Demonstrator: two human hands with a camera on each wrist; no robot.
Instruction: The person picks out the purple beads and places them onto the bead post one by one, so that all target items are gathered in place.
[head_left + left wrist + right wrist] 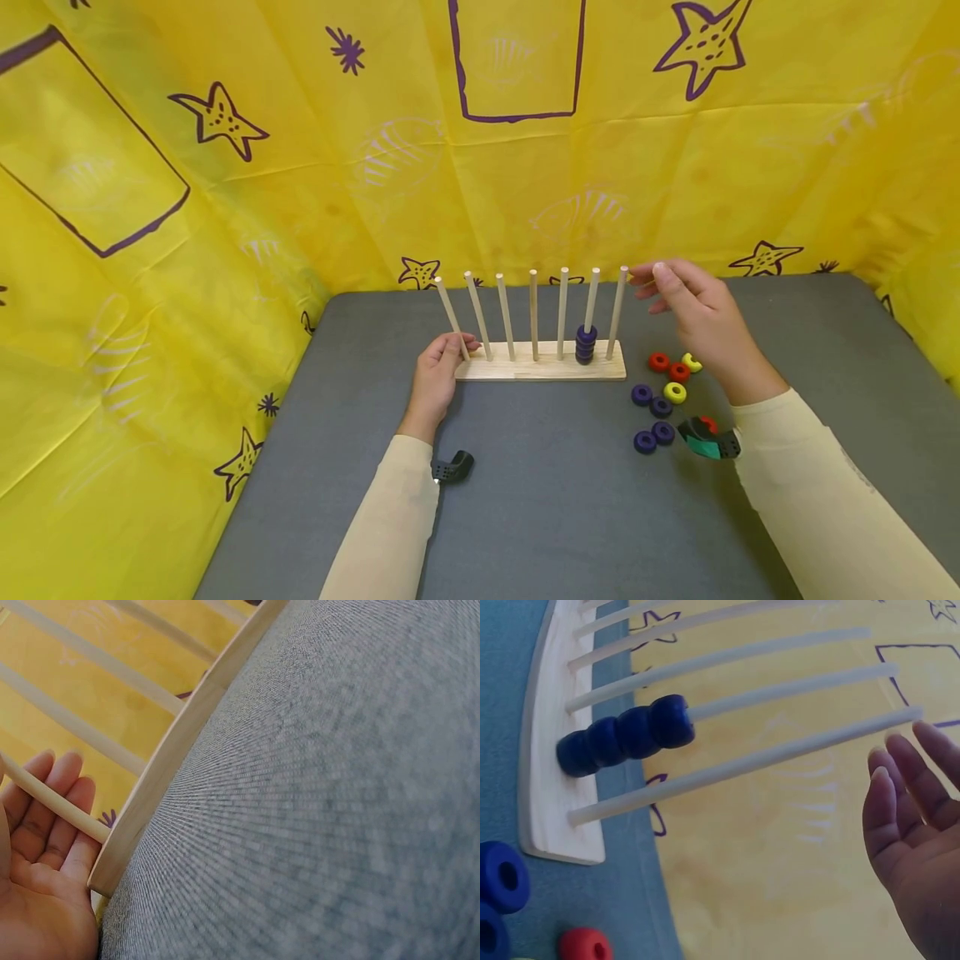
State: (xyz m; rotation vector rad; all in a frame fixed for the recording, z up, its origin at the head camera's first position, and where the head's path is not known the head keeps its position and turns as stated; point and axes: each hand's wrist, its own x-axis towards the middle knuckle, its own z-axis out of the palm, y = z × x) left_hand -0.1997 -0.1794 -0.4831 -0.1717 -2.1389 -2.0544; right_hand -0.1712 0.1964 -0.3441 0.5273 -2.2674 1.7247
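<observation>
Low at left, our left hand point(438, 367) cups loosely about the leftmost peg point(447, 305) of a wooden stand point(525, 370) set across the grey worktop point(540, 500). A light touch there should, we judge, steady the stand without levering the peg sideways. Seven slim, round, smooth-looking pegs rise from its flat, pale-grained board; the second from right carries four glossy, dark blue stacked rings point(586, 343). Beside the tip of the rightmost peg point(617, 312), our right hand point(701, 312) has relaxed fingers and no visible load; we would line fingertips up squarely above that peg and avoid knocking it. Just below lie loose, doughnut-shaped rings point(661, 413) in blue, red and yellow.
</observation>
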